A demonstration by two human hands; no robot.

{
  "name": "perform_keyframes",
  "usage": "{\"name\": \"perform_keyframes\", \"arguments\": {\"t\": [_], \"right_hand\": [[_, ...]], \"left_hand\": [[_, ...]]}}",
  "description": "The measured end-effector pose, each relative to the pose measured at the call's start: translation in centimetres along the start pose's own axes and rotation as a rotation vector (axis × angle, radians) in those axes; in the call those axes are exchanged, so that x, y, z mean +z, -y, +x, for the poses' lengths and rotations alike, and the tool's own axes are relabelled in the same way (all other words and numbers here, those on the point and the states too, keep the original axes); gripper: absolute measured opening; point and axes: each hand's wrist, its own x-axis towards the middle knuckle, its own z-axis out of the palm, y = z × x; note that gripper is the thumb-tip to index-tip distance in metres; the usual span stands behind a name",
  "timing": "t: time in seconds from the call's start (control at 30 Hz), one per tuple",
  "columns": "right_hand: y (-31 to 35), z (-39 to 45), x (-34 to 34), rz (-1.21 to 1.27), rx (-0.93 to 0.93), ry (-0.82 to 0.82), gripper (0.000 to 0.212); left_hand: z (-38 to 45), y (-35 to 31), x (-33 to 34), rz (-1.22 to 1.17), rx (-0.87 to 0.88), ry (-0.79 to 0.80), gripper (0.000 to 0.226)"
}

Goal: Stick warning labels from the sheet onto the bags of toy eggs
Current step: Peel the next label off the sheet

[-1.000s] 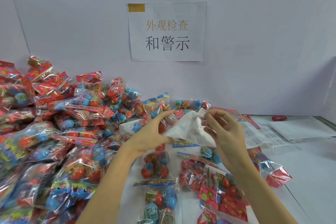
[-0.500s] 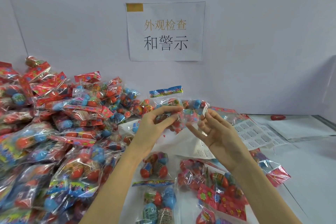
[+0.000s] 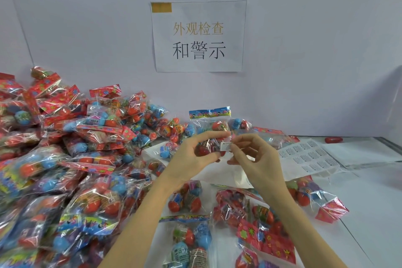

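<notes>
Step in hand: applying one label. My left hand (image 3: 191, 156) grips a bag of toy eggs (image 3: 212, 135) held up off the tabletop (image 3: 374, 213), blue header uppermost. My right hand (image 3: 256, 159) pinches a small white warning label (image 3: 225, 146) at the bag's clear front; contact likely, not certain. Label sheet (image 3: 309, 156) lies to the right. Next, I judge: press the label flat, smooth it, set the bag aside, peel another.

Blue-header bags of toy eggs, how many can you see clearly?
2: one held bag gripped by the left hand, one front bag lying near the bottom centre. More may hide in the left pile.
</notes>
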Motion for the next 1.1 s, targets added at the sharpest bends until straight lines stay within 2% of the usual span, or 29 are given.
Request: {"name": "perform_keyframes", "arguments": {"t": [0.2,0.4,0.57,0.67,0.77,0.87,0.97,1.03,1.1], "right_hand": [[-0.1,-0.1,0.3,-0.085,-0.004,0.003,0.013],[-0.3,-0.2,0.4,-0.127,-0.016,0.007,0.014],[-0.6,-0.1,0.2,-0.143,-0.027,0.021,0.015],[-0.8,-0.3,0.7,-0.246,-0.077,0.002,0.026],[-0.6,-0.3,0.8,-0.234,-0.038,-0.083,0.043],[-0.2,0.2,-0.2,-0.015,0.119,-0.017,0.037],[-0.1,0.2,-0.1,-0.022,0.076,0.098,0.029],[0.1,0.1,0.2,0.006,0.054,0.129,0.017],[0.2,0.2,-0.1,0.063,0.085,0.135,0.020]], "left_hand": [[-0.2,0.0,0.1,0.097,0.005,0.024,0.055],[-0.3,-0.1,0.1,0.078,-0.004,0.030,0.044],[-0.1,0.0,0.4,0.037,0.034,-0.015,0.034],[0.0,0.2,0.7,0.089,0.067,-0.077,0.035],[0.1,-0.1,0.7,0.060,0.104,-0.110,0.044],[0.0,-0.4,0.6,-0.059,0.103,-0.085,0.069],[-0.1,-0.4,1.2,-0.224,0.091,-0.051,0.097],[-0.1,-0.4,1.6,-0.311,0.093,-0.058,0.102],[-0.2,-0.5,1.7,-0.388,0.070,-0.080,0.104]]}}
